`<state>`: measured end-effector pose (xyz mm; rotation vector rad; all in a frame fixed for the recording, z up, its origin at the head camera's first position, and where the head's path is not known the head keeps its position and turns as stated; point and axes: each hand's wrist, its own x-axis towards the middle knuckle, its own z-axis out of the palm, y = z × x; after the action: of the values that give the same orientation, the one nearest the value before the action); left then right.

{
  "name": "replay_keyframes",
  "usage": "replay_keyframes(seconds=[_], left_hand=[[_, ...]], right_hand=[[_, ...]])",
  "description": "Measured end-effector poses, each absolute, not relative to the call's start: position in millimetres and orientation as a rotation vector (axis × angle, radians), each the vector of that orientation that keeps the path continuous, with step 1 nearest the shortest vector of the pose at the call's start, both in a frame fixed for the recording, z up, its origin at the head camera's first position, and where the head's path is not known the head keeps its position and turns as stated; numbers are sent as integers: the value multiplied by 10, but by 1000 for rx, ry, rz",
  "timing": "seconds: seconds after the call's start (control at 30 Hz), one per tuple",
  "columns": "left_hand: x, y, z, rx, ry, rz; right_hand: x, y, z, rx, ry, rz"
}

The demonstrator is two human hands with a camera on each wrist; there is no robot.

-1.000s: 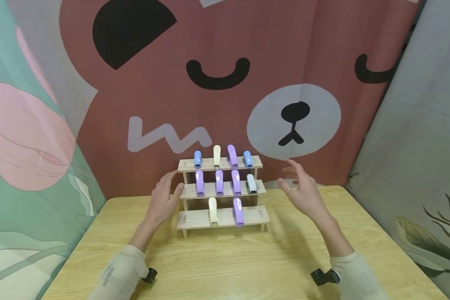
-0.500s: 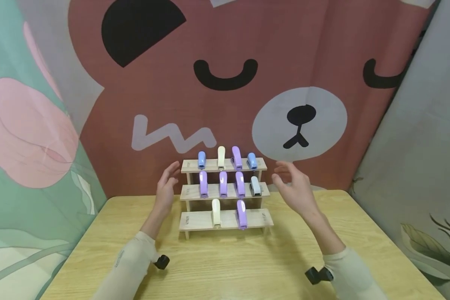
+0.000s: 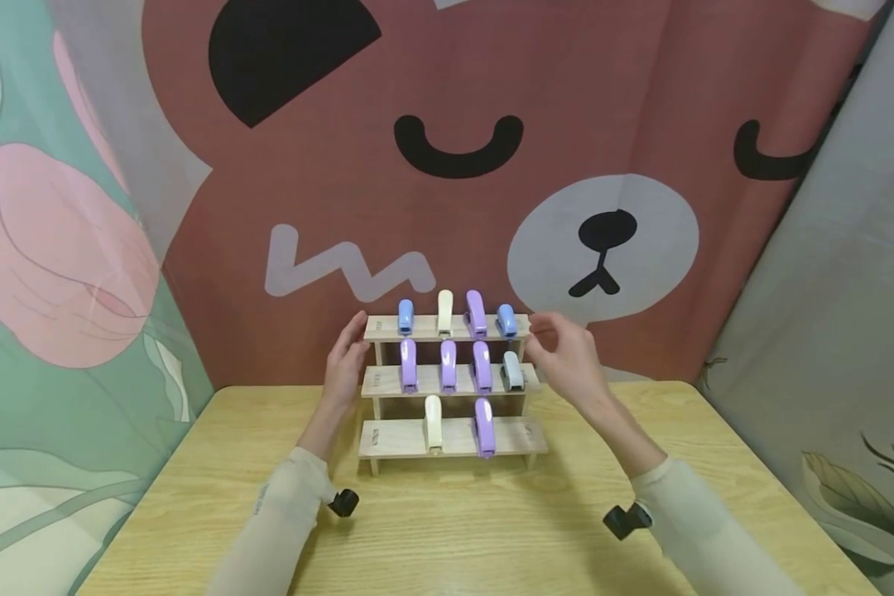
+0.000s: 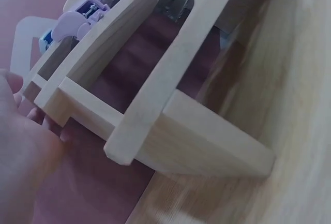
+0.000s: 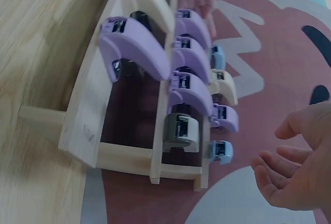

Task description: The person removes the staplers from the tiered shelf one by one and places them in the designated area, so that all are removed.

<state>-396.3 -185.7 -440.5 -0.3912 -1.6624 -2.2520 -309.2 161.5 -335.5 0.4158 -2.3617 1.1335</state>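
A three-tier wooden rack stands on the table with small staplers on each step. The top step carries a blue stapler, a cream stapler, a purple stapler and another blue one. Three purple staplers and a grey stapler line the middle step. On the bottom step are a cream stapler and a purple stapler. My left hand is at the rack's left end, fingers by the upper steps; contact is unclear. My right hand, fingers loosely bent, hovers off the right end, holding nothing.
The wooden table extends in front of the rack and to both sides. Behind it hangs a curtain with a bear print. A green curtain borders the left, a grey one the right.
Both hands have moved inward, closer to the two ends of the rack. The head view has shifted slightly, and the staplers keep their places on the steps.
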Motion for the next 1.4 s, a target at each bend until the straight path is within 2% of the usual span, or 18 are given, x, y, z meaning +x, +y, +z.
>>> replay_keyframes(seconds=[0.27,0.6,1.1,1.4], left_hand=[[-3990,-1831,-4429,-250,-1746,-2292],[-3965,-1771,-4467,-223,-1744,-2262],[-3983,-1712,-4480,-206,-1737,-2207],[-3973,-1720,-4458,-189,-1718,-2213]], right_hand=[[-3311,1512,-3439,487,-2370,1025],[-3537,1569,-3490,443,-2445,860],[-3690,1456,-3521,269,-2612,898],[-3738,1387,-3551,270,-2562,949]])
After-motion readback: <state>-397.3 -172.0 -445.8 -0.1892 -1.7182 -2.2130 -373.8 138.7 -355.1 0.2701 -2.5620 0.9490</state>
